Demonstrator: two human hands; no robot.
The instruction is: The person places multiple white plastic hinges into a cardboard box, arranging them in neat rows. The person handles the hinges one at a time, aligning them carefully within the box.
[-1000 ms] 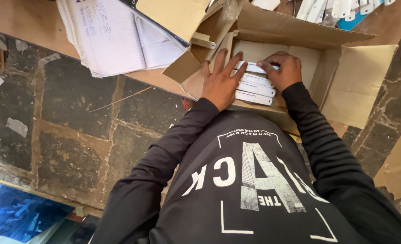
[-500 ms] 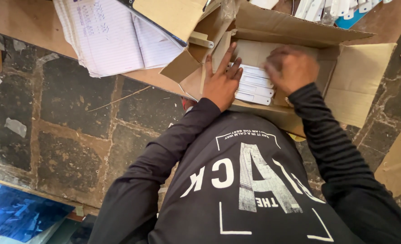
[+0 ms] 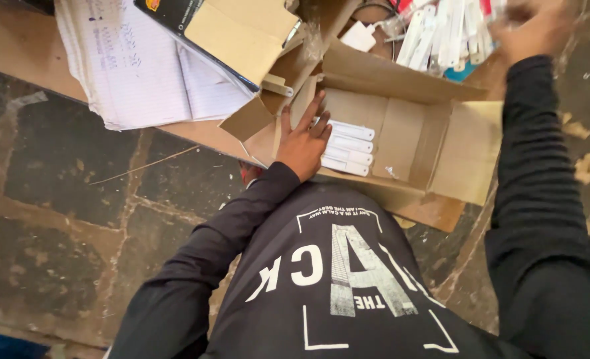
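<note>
Left hand (image 3: pixel 303 143) centre frame, flat, palm down, fingers spread and pointing up-frame. Right hand (image 3: pixel 531 26) upper right corner, arm extended, blurred; grip unclear.

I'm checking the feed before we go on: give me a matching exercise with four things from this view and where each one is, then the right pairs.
Things:
1. left hand
2. right hand
3. lined notebook
4. cardboard box

Places:
A. open on the wooden surface, upper left
B. raised at the top right, blurred, over the heap of white packs
C. flaps spread wide, just in front of the person's chest
D. pressed flat on the white packs stacked in the box

Pairs: 1-D, 2-B, 3-A, 4-C
</note>
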